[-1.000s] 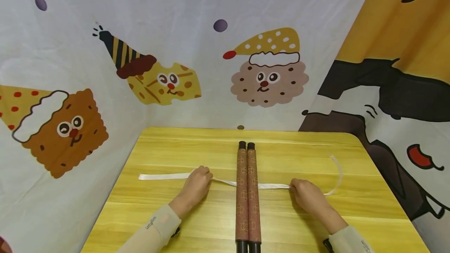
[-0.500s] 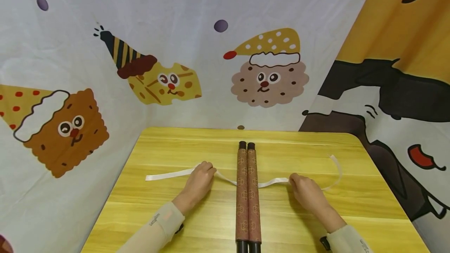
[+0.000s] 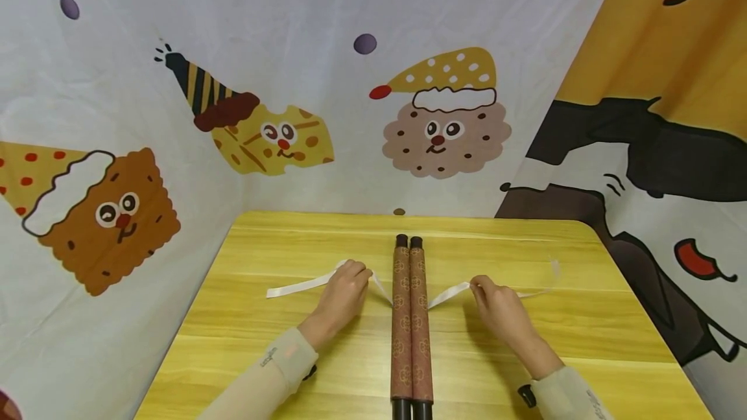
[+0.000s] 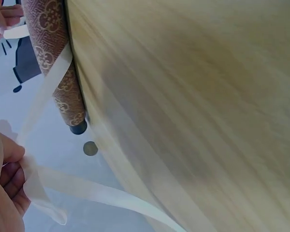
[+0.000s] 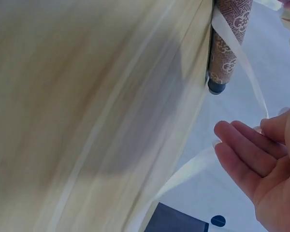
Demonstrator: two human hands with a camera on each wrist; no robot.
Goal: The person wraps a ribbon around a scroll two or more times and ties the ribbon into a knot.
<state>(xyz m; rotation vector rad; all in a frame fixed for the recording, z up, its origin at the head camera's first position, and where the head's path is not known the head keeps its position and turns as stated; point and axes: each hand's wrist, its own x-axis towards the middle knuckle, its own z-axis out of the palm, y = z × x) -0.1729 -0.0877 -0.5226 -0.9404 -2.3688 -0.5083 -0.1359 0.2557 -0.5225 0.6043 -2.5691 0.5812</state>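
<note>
Two brown patterned rolls with black ends, like a rolled scroll [image 3: 402, 329], lie side by side down the middle of the table. A white ribbon [image 3: 449, 293] passes beneath them and rises on both sides. On the left, my left hand [image 3: 344, 293] pinches the ribbon above the table, its loose end trailing left. My right hand [image 3: 503, 311] pinches the other side between thumb and fingers, and that tail runs off to the right. The left wrist view shows the ribbon [image 4: 101, 193] folding over at the fingers; in the right wrist view the ribbon [image 5: 246, 63] slants from the roll to the thumb.
The yellow wood-grain table [image 3: 280, 238] has rounded far corners. Behind and beside it hangs a white cloth [image 3: 303, 5] printed with cartoon biscuits and cheese.
Both hands have moved inward and up the view, lifting the ribbon from nearly flat into slanted lines beside the scroll. Its two tails have been drawn in. The scroll has stayed put.
</note>
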